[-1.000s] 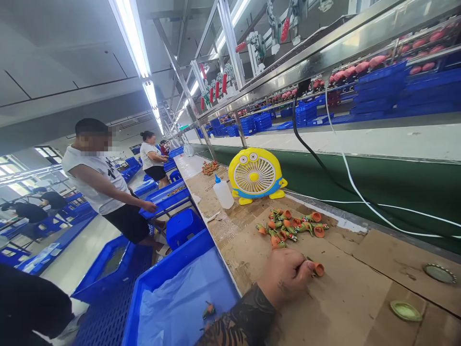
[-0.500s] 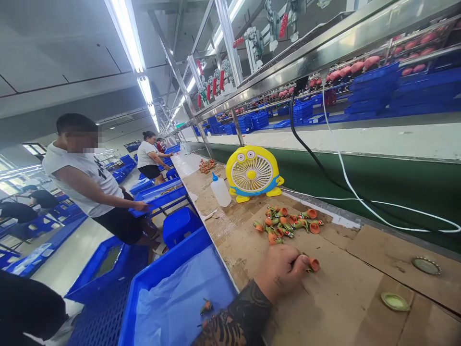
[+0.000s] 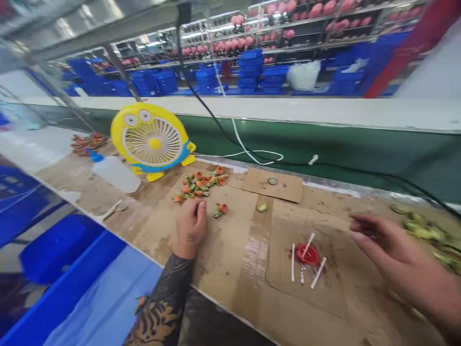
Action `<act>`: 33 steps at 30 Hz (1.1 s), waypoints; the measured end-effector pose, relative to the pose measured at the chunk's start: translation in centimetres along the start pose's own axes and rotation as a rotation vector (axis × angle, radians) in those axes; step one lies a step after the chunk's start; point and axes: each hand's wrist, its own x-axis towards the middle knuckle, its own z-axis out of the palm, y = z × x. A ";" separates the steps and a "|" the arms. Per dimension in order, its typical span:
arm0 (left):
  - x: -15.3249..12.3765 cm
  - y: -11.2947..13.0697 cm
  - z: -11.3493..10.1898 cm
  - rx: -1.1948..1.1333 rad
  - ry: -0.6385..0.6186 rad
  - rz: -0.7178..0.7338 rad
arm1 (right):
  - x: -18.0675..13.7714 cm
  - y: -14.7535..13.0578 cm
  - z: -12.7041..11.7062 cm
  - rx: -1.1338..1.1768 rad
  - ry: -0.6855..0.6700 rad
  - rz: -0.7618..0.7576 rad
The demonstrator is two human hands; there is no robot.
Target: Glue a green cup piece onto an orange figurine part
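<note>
My left hand [image 3: 190,223] is a closed fist on the cardboard, and its inside is hidden from me. A small green figurine with an orange cup-shaped part [image 3: 221,209] lies just right of it, apart from the fingers. Behind the fist is a pile of similar green-and-orange figurines [image 3: 200,184]. On the right, my right hand [image 3: 392,254] hovers over the table, somewhat blurred, fingers reaching left with a gap to the thumb. Left of it a red round lid [image 3: 308,254] sits among several white sticks, one resting on it. Greenish metal caps [image 3: 427,230] lie partly behind the right hand.
A yellow fan [image 3: 154,142] stands at the back left, beside a white squeeze bottle [image 3: 117,173]. Single caps lie on a cardboard piece [image 3: 293,187] and near a tape strip. A blue bin [image 3: 68,283] with a liner adjoins the table's left edge. Cables hang behind.
My view has swung right and down, bringing the red lid, sticks, caps and my right hand into sight. The single figurine by my left thumb now lies clear of the hand.
</note>
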 end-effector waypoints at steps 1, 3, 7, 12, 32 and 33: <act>0.2 -0.2 0.1 0.007 0.022 0.031 | 0.0 -0.4 -0.3 -0.015 -0.060 0.045; 0.4 -0.3 0.1 0.027 0.058 0.094 | 0.5 -1.7 0.0 -0.033 -0.182 0.107; 0.1 0.3 -0.1 0.059 -0.016 0.150 | 1.9 -4.4 1.8 -0.057 -0.345 0.158; -0.3 0.8 0.3 0.170 -0.223 0.267 | 1.9 -5.9 3.1 -0.035 -0.496 0.165; 0.0 1.5 2.1 -0.470 -0.131 -0.022 | -1.2 -4.9 1.7 0.007 -0.378 -0.170; -0.4 2.0 2.1 -0.579 -0.131 -0.107 | -1.3 -4.9 1.8 0.028 -0.382 -0.150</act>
